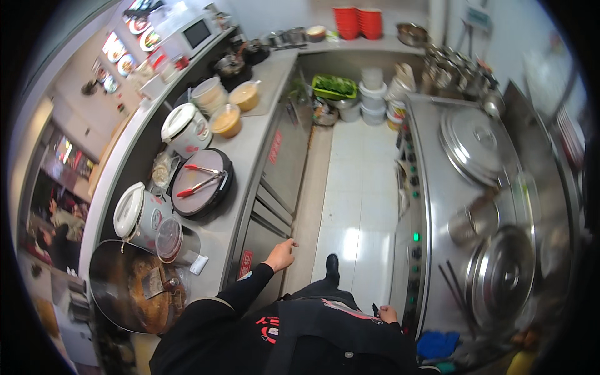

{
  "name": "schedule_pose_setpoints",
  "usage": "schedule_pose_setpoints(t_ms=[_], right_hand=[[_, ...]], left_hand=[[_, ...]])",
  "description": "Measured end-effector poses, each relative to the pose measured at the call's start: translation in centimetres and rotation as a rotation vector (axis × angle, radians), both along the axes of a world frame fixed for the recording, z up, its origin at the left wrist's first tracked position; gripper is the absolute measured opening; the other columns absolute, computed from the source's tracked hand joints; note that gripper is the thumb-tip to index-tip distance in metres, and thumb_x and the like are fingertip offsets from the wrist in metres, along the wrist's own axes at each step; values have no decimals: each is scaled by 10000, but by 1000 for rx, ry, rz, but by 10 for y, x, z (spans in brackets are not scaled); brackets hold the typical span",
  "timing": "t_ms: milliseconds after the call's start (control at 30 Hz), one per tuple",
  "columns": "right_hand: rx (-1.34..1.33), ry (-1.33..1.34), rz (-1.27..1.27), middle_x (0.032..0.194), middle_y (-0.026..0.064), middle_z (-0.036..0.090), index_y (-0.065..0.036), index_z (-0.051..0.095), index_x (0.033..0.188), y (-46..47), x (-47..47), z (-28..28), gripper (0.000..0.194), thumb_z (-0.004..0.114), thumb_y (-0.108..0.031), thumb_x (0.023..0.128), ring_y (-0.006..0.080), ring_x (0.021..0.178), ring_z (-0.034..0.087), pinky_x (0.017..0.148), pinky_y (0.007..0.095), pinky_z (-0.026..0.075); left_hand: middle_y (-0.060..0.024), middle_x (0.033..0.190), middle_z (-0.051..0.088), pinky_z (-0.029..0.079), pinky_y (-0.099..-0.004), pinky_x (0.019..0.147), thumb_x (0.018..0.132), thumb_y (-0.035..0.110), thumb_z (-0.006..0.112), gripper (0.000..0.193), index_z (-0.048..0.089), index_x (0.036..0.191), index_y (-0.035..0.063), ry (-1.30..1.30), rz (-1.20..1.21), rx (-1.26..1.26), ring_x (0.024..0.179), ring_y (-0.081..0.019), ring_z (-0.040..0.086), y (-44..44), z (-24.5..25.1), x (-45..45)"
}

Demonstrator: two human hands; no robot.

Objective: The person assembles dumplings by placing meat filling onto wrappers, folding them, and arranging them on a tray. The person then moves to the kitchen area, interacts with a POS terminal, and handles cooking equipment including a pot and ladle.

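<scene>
My left hand hangs in the air beside the steel cabinet front, its fingers loosely bent and nothing seen in them. Low beside the apron, my right hand is curled at a small black thing; whether that is an object or part of the clothing is unclear. On the left counter a round griddle bears red-tipped tongs. Two rice cookers and a lidded clear container stand near it. A large round pan with a scraper is at the lower left.
A tiled aisle runs between the left counter and the steel cooking range with lidded pots. Stacked white buckets and a green basket of leafy greens are at the aisle's far end. A blue cloth lies lower right.
</scene>
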State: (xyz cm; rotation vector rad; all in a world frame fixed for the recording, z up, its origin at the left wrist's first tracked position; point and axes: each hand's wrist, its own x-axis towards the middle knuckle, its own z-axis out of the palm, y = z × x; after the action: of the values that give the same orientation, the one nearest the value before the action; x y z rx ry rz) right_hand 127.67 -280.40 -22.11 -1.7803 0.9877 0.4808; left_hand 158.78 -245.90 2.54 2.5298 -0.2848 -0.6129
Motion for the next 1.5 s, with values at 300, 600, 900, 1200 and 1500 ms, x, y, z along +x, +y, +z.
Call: schedule_pose_setpoints(t_ms=[300, 600, 900, 1200, 1500], right_hand=[[282, -178, 5, 784, 38, 601, -4, 599, 1037, -64, 300, 113, 239, 672, -83, 824, 139, 655, 583, 562, 287, 478], [202, -121, 312, 783, 36, 638, -3, 625, 1025, -86, 465, 106, 226, 688, -106, 834, 140, 662, 604, 566, 285, 485], [142, -10, 88, 682, 28, 602, -33, 636, 886, -191, 625, 122, 93, 678, -84, 822, 143, 580, 586, 498, 284, 458], [190, -378, 30, 701, 49, 547, -79, 573, 870, -285, 722, 63, 73, 557, -146, 896, 189, 582, 541, 527, 349, 456], [-645, -148, 910, 807, 132, 575, -101, 591, 821, -286, 695, -45, 124, 572, -223, 829, 299, 738, 587, 612, 452, 467]], left_hand=[[-1, 690, 613, 480, -273, 674, 741, 44, 715, 266, 653, 998, 19, -73, 213, -604, 676, -105, 582, -10, 80, 183], [6, 742, 648, 447, -206, 547, 918, 125, 573, 151, 678, 942, 20, -270, 381, -879, 614, -51, 553, 27, 147, 421], [7, 772, 602, 436, -242, 560, 955, 336, 522, 308, 647, 982, 55, -506, 758, -732, 672, -81, 548, 90, 183, 670], [-58, 865, 599, 497, -322, 567, 928, 470, 561, 455, 549, 1088, 45, -155, 1126, -812, 678, -184, 601, 140, 184, 859], [-11, 561, 470, 430, -292, 413, 964, 196, 534, 199, 510, 831, 50, 227, 1098, -1253, 445, -146, 466, 169, 149, 926]])
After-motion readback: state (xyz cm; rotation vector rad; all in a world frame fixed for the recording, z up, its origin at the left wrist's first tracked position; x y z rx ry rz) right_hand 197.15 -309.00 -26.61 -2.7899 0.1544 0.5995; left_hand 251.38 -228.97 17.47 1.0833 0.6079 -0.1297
